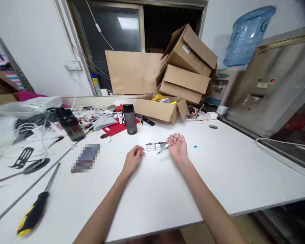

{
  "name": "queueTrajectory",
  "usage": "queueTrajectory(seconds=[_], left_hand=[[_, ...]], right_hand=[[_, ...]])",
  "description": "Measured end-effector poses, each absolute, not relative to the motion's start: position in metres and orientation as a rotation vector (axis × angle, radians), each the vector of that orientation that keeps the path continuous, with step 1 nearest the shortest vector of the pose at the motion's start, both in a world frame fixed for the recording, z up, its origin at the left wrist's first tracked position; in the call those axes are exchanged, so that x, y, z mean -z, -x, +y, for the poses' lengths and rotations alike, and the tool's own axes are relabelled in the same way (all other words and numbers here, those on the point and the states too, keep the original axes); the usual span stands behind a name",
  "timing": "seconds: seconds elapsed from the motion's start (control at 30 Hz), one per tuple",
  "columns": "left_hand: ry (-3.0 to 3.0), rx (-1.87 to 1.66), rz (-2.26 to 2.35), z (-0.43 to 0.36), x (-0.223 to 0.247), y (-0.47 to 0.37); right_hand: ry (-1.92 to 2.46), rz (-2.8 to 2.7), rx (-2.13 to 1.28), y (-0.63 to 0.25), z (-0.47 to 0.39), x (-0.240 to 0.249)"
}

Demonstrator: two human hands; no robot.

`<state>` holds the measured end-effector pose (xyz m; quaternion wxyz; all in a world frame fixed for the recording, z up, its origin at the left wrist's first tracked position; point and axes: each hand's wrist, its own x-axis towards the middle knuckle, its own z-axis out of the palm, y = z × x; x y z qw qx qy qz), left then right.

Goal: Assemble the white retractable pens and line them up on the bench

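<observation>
On the bench, the left hand had its fingers curled, how tightly I couldn't tell. The right hand had its fingers clamped on a slanted pen; handling it called for care around the pens lying beside it, nearer than the bottle.

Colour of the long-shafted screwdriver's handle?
Black and yellow handle; shows best in the head view, the only one.
</observation>
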<state>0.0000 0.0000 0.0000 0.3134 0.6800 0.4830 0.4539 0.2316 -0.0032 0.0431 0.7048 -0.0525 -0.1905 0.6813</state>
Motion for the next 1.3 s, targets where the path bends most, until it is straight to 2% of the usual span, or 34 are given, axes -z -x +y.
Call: queueTrajectory(seconds=[1.3], left_hand=[[-1.846, -1.084, 1.28, -0.0093, -0.0087, -0.001]], right_hand=[[0.123, -0.489, -1.485, -0.2293, -0.0101, -0.0523]])
